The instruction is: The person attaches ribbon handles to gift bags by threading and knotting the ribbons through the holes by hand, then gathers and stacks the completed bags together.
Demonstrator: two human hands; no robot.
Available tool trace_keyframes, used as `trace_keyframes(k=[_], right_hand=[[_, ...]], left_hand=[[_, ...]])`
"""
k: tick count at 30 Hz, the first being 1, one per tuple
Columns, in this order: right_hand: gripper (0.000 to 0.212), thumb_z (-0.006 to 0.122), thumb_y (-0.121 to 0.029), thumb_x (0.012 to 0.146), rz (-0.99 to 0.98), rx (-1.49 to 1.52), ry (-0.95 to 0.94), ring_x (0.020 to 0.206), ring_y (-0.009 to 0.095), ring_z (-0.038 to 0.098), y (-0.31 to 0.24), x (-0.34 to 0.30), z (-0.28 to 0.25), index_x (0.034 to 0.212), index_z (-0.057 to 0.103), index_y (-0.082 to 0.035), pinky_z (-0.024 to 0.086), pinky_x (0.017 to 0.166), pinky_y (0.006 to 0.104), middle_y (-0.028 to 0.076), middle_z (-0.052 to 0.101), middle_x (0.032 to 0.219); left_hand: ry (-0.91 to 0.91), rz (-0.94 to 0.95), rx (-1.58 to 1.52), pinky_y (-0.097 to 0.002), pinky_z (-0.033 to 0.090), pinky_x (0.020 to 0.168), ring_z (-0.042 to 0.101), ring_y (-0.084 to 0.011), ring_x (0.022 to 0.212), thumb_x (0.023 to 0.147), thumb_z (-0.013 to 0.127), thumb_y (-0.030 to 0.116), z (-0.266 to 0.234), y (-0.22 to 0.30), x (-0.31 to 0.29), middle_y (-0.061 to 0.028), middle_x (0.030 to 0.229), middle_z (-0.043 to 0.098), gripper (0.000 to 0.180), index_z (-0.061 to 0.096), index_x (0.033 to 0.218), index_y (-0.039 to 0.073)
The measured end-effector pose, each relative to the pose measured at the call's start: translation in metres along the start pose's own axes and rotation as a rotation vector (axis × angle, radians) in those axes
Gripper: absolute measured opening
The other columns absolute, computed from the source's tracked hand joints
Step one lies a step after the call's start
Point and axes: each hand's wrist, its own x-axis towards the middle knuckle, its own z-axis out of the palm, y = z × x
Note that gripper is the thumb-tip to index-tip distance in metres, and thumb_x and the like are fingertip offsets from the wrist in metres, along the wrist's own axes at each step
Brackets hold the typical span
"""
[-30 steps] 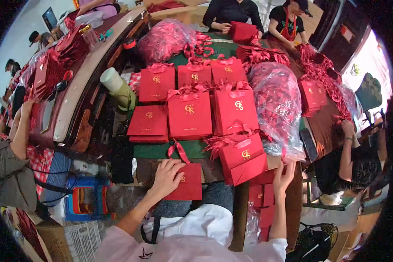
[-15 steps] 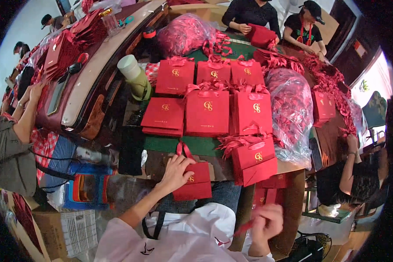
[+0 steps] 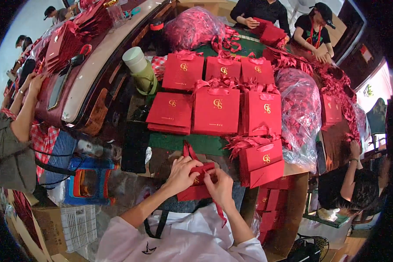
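Observation:
A small red paper gift bag (image 3: 192, 194) with gold print lies at the table's near edge, against my lap. My left hand (image 3: 182, 174) is closed on the bag's upper part, thumb toward the opening. A red ribbon loop (image 3: 188, 149) sticks up beyond its fingers. Fingers pinched, my right hand (image 3: 219, 187) meets the bag's top edge close to the left thumb. From beneath it trails a loose red ribbon (image 3: 220, 213), which it holds. The exact grip at the bag's opening is hidden by the fingers.
Ahead stand rows of finished-looking red bags (image 3: 216, 111), with a ribboned stack (image 3: 263, 161) at right. Plastic sacks of ribbon (image 3: 298, 113) flank them. A green bottle (image 3: 140, 72) stands left. An open carton (image 3: 292, 209) holds bags beside me. Other people work around the tables.
My right hand has come up and left with the ribbon, from low at the right to the bag's top. My left hand stays on the bag. The whole view has shifted slightly.

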Motion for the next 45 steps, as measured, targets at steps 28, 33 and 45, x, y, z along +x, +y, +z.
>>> trace_keyframes(k=[28,33,45], right_hand=[[0.015,0.069,-0.015,0.083,-0.01,-0.113,0.013,0.067,0.034,0.068,-0.011,0.005,0.001,0.082,0.066,0.0,0.053,0.061,0.0421,0.018,0.068,0.075],[0.013,0.072,-0.013,0.085,-0.095,-0.096,0.03,0.07,0.032,0.067,-0.014,0.003,-0.002,0.089,0.066,-0.002,0.052,0.062,0.04,0.017,0.067,0.082],[0.016,0.071,-0.021,0.081,-0.153,-0.287,-0.282,0.082,0.034,0.063,-0.01,0.035,-0.041,0.084,0.073,-0.005,0.051,0.072,0.0425,0.016,0.063,0.084]], left_hand=[[0.127,0.051,0.069,-0.0402,0.039,0.077,0.057,-0.0265,0.084,0.081,0.067,0.005,0.005,0.027,-0.009,-0.0061,0.089,0.071,0.022,0.068,0.103,0.01],[0.106,0.087,0.049,-0.0409,0.041,0.078,0.059,-0.0266,0.084,0.079,0.07,0.007,0.001,0.019,-0.006,-0.0033,0.087,0.071,0.025,0.063,0.104,0.011],[0.081,0.276,0.17,-0.0386,0.042,0.077,0.056,-0.0229,0.082,0.079,0.07,0.01,0.0,0.027,-0.015,-0.0031,0.085,0.068,0.011,0.065,0.089,0.01]])
